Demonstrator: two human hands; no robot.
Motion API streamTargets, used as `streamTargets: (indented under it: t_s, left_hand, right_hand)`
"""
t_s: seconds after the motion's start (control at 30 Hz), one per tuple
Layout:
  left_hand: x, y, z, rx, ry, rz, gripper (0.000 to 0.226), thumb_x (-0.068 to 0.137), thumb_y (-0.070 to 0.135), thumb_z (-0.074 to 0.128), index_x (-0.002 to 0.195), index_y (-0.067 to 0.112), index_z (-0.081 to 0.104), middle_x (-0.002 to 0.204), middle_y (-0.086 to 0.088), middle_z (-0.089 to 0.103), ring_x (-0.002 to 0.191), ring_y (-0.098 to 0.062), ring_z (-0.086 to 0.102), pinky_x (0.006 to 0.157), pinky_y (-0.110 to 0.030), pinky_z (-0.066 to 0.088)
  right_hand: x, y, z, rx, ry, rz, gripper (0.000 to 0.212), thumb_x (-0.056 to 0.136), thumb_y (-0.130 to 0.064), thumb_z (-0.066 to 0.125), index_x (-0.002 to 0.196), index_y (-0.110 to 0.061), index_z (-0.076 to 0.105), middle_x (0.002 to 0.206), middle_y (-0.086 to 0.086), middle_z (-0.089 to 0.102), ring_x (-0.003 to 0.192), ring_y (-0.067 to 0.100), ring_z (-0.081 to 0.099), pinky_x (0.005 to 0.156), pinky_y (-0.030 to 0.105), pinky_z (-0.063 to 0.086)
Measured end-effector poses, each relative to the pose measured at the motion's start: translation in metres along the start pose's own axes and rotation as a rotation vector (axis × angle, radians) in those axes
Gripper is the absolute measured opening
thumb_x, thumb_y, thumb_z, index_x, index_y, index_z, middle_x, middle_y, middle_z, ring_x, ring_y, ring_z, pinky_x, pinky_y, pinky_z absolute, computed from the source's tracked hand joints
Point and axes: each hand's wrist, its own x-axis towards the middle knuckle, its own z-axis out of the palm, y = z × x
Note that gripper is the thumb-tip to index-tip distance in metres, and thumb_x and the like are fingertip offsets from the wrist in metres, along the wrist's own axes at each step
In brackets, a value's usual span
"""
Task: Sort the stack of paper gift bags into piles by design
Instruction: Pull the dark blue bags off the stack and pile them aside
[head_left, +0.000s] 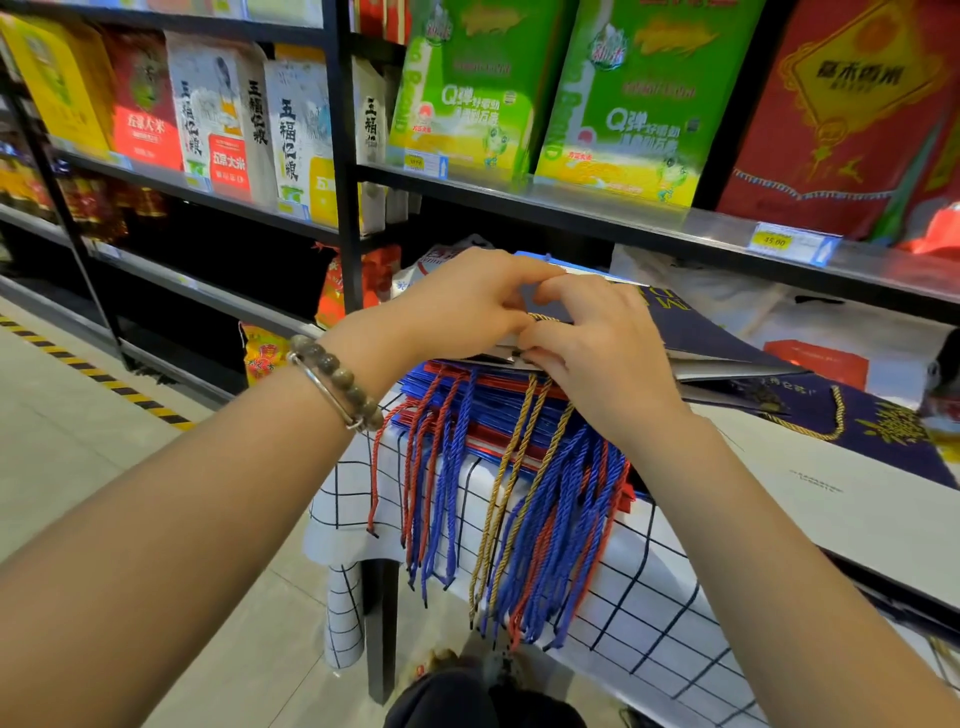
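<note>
- On the far left, shelves (171, 182) hold upright rice packs in white, red and yellow.
- The left hand (467, 306), with a bead bracelet (337, 379) on its wrist, has its fingers curled over the near edge of the navy bag (701, 338), pinching it.
- That navy bag lies on top of the stack of gift bags (447, 395). These are flat blue and red bags piled on a table under a checked cloth (649, 597).
- Blue, red and gold cord handles (519, 493) hang off the front of the stack, over the cloth.
- The right hand (597, 358) touches the left, its fingers bent down onto the same edge of the navy bag by a gold cord.
- Further right, a second dark bag (872, 421) with gold print lies flat, apart from the stack.
- Above, green packs (623, 104) stand on a shelf with a yellow price tag (789, 241).
</note>
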Motion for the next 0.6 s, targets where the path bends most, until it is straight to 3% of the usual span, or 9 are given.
streamTargets:
  t_s: [0.03, 0.1, 0.17, 0.23, 0.3, 0.4, 0.47, 0.6]
  left_hand:
    - [0.000, 0.000, 0.000, -0.018, 0.004, -0.004, 0.044, 0.083, 0.011, 0.058, 0.124, 0.026, 0.058, 0.083, 0.001, 0.071, 0.080, -0.013, 0.065, 0.079, -0.035, 0.051]
    - [-0.001, 0.001, -0.002, -0.053, 0.013, -0.010, 0.041, 0.086, 0.005, 0.059, 0.124, 0.019, 0.060, 0.069, 0.027, 0.063, 0.070, 0.014, 0.057, 0.071, -0.007, 0.043]
    - [-0.002, 0.004, -0.003, -0.045, 0.005, -0.010, 0.038, 0.087, 0.003, 0.058, 0.124, 0.014, 0.060, 0.055, 0.037, 0.048, 0.062, 0.019, 0.049, 0.063, 0.002, 0.033]
    - [-0.002, 0.004, -0.002, -0.012, 0.007, -0.018, 0.039, 0.090, 0.007, 0.057, 0.128, 0.014, 0.057, 0.066, 0.035, 0.046, 0.067, 0.009, 0.048, 0.065, 0.000, 0.033]
    - [-0.002, 0.001, -0.002, -0.011, 0.014, -0.085, 0.040, 0.091, 0.014, 0.058, 0.131, 0.017, 0.054, 0.077, 0.023, 0.054, 0.078, 0.002, 0.052, 0.074, -0.010, 0.039]
    - [-0.002, 0.001, -0.004, -0.201, -0.036, -0.161, 0.032, 0.091, 0.016, 0.058, 0.123, 0.018, 0.061, 0.095, 0.008, 0.067, 0.090, -0.005, 0.062, 0.084, -0.018, 0.048]
    - [0.000, 0.006, -0.002, -0.298, -0.045, -0.178, 0.024, 0.092, 0.018, 0.056, 0.114, 0.015, 0.066, 0.097, 0.002, 0.070, 0.091, -0.007, 0.063, 0.082, -0.016, 0.048]
    - [0.012, 0.011, 0.007, -0.191, -0.072, -0.276, 0.025, 0.085, 0.014, 0.065, 0.110, 0.017, 0.066, 0.091, 0.004, 0.062, 0.082, -0.006, 0.056, 0.069, -0.016, 0.044]
  right_hand:
    - [0.000, 0.001, 0.001, 0.009, 0.030, -0.017, 0.007, 0.075, -0.013, 0.065, 0.078, -0.012, 0.071, 0.101, 0.013, 0.066, 0.093, 0.034, 0.061, 0.073, 0.037, 0.042]
    - [-0.002, 0.003, 0.003, 0.027, 0.105, -0.068, 0.005, 0.079, -0.009, 0.065, 0.076, -0.007, 0.069, 0.098, 0.013, 0.066, 0.089, 0.033, 0.061, 0.070, 0.036, 0.039]
    - [-0.006, 0.003, 0.004, 0.056, 0.166, -0.117, 0.008, 0.082, -0.005, 0.065, 0.075, -0.003, 0.067, 0.095, 0.012, 0.067, 0.088, 0.032, 0.062, 0.068, 0.036, 0.039]
    - [-0.009, 0.001, 0.002, 0.089, 0.234, -0.127, 0.011, 0.084, -0.006, 0.064, 0.075, -0.001, 0.066, 0.095, 0.013, 0.068, 0.092, 0.029, 0.061, 0.070, 0.037, 0.043]
    - [-0.010, -0.001, 0.000, 0.103, 0.287, -0.116, 0.012, 0.085, -0.007, 0.063, 0.076, 0.000, 0.066, 0.095, 0.014, 0.068, 0.096, 0.025, 0.056, 0.074, 0.035, 0.043]
    - [-0.012, 0.003, 0.000, 0.073, 0.288, -0.063, 0.010, 0.082, -0.008, 0.066, 0.077, -0.001, 0.068, 0.094, 0.013, 0.068, 0.092, 0.025, 0.057, 0.075, 0.034, 0.040]
    - [-0.013, 0.006, 0.000, 0.058, 0.276, -0.032, 0.010, 0.081, -0.011, 0.067, 0.077, -0.001, 0.068, 0.093, 0.013, 0.068, 0.086, 0.028, 0.060, 0.073, 0.034, 0.041]
    - [-0.011, 0.001, -0.004, 0.151, 0.205, 0.038, 0.022, 0.081, -0.026, 0.065, 0.089, -0.005, 0.068, 0.090, 0.009, 0.067, 0.080, 0.026, 0.062, 0.069, 0.032, 0.042]
